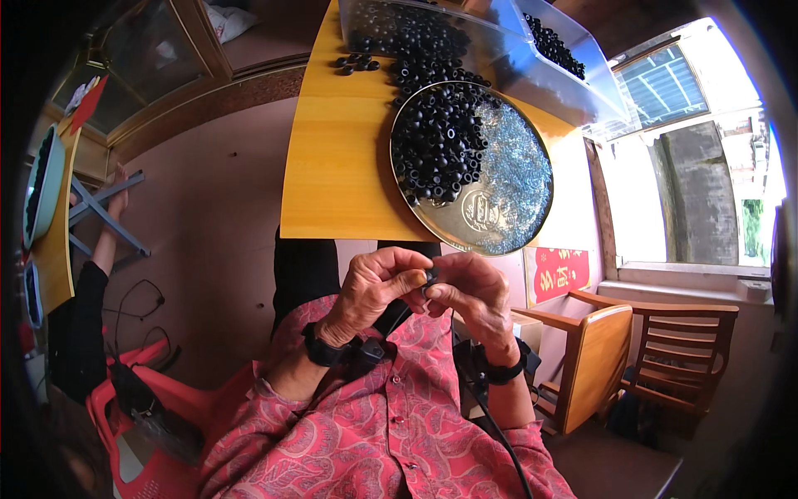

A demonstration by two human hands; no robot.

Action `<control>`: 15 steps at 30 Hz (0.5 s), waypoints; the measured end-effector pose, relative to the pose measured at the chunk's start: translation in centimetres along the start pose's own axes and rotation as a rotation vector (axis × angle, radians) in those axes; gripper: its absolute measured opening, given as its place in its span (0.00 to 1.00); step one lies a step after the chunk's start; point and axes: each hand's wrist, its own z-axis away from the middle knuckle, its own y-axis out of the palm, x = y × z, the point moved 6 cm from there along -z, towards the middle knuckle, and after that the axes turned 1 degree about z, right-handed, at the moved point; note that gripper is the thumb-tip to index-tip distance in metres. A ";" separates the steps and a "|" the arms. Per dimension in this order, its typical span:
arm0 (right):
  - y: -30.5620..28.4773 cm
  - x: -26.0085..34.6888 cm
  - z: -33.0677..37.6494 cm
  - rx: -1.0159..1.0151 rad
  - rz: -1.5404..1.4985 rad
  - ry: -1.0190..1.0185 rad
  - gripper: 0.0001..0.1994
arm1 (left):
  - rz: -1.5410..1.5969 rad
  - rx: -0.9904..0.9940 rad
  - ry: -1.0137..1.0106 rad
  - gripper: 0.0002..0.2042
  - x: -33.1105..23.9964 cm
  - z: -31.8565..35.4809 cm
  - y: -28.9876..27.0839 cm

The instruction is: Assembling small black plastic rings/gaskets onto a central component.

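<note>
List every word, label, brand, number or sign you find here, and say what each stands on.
Red sheet, just beyond the front right corner of the yellow table: large pale characters, not copied here.
Round metal tray: a pale emblem on its bare part, its lettering too small to read.
Small dark piece between the fingers: too small to show any marking.
No other lettering is clear enough to make out.

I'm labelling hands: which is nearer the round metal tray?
Right: the right hand is just below the tray in the picture; the left hand is farther off, toward the lower left.
</note>
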 end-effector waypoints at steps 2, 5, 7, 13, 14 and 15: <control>0.2 0.7 -0.1 0.046 0.174 -0.128 0.15 | 0.106 -0.006 -0.002 0.10 0.0 -0.1 0.0; 0.2 0.7 -0.2 0.099 0.170 -0.121 0.17 | 0.142 0.026 -0.020 0.17 0.0 -0.5 -0.4; 0.4 0.6 -0.3 0.134 0.193 -0.105 0.16 | 0.176 0.041 -0.018 0.19 -0.3 -0.5 -0.4; 0.7 0.9 -0.5 0.179 0.365 -0.164 0.15 | 0.212 0.042 -0.075 0.24 0.1 -0.6 -0.5; 0.9 1.2 -0.5 0.189 0.483 -0.263 0.15 | 0.224 0.034 -0.071 0.23 0.1 -0.6 -0.6; 0.8 1.0 -0.6 0.190 0.483 -0.264 0.15 | 0.235 0.027 -0.067 0.22 0.1 -0.6 -0.6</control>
